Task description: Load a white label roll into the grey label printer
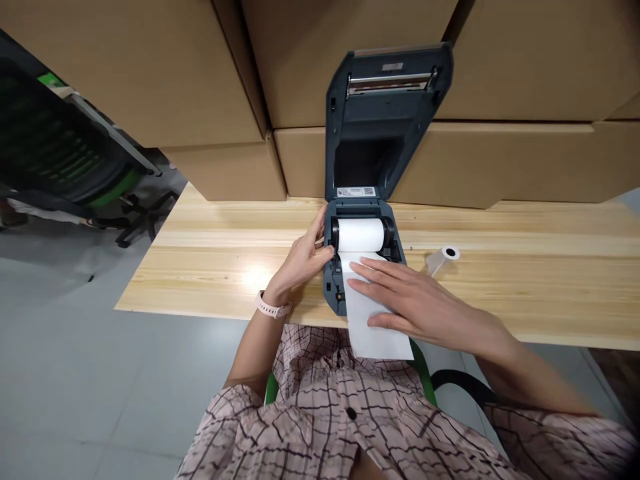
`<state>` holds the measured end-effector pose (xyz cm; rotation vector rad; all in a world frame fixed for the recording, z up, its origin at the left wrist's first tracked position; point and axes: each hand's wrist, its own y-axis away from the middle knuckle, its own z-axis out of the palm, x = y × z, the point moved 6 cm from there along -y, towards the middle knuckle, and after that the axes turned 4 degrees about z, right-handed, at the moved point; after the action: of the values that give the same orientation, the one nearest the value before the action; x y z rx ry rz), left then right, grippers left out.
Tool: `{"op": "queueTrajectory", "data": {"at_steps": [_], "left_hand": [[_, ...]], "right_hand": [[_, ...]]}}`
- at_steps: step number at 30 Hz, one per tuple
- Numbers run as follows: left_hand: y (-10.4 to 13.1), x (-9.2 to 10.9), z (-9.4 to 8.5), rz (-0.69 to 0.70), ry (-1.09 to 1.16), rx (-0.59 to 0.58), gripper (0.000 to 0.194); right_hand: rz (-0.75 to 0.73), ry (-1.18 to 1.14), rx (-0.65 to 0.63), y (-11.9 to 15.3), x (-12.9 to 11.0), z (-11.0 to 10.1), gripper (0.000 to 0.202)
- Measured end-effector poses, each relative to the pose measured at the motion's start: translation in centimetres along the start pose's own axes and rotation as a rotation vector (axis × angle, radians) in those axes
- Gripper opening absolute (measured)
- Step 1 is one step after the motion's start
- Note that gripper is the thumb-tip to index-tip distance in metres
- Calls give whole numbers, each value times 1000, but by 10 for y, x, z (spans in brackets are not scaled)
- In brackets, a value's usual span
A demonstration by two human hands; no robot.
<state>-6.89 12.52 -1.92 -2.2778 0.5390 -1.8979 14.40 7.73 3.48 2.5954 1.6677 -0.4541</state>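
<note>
A dark grey label printer (pixel 329 270) stands on the table with its lid (pixel 343 143) swung up and back. Inside it sits a white paper roll (pixel 361 235) between black holders. From the roll a white paper strip (pixel 367 333) runs toward me, hanging past the table's front edge over my lap. My left hand (pixel 301 255) grips the printer's left side, thumb on the rim near the roll holder and fingers along the outer wall. Flat on the strip lies my right hand (pixel 415 293), its fingers stretched out and slightly apart.
To the right of the printer, a small white paper roll (pixel 445 256) lies on the wooden table (pixel 525 280). Large cardboard boxes (pixel 520 160) are stacked along the table's back, close behind the raised lid. A black and green office chair (pixel 65 147) stands at the left.
</note>
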Motion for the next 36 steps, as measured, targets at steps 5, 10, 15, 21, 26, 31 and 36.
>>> {"op": "queueTrajectory", "data": {"at_steps": [5,10,15,21,26,31,36], "left_hand": [[-1,2,-1,18,-27,8,90],[-2,4,0,40,-19,7,90],[-2,3,-1,17,-20,26,91],[-2,0,-4,-14,-21,39,91],[-2,-3,-4,-28,1,51,89],[-3,-13,-10,-37,-16,58,90],[4,4,-8,4,-211,117,87]], "right_hand": [[15,114,156,0,-17,10,60],[79,164,225,0,-27,21,56],[86,180,258,1,-30,21,53],[82,140,275,3,-26,22,53],[54,74,351,4,-25,20,54],[37,-23,479,9,-30,17,43],[37,-38,533,11,-38,18,38]]}}
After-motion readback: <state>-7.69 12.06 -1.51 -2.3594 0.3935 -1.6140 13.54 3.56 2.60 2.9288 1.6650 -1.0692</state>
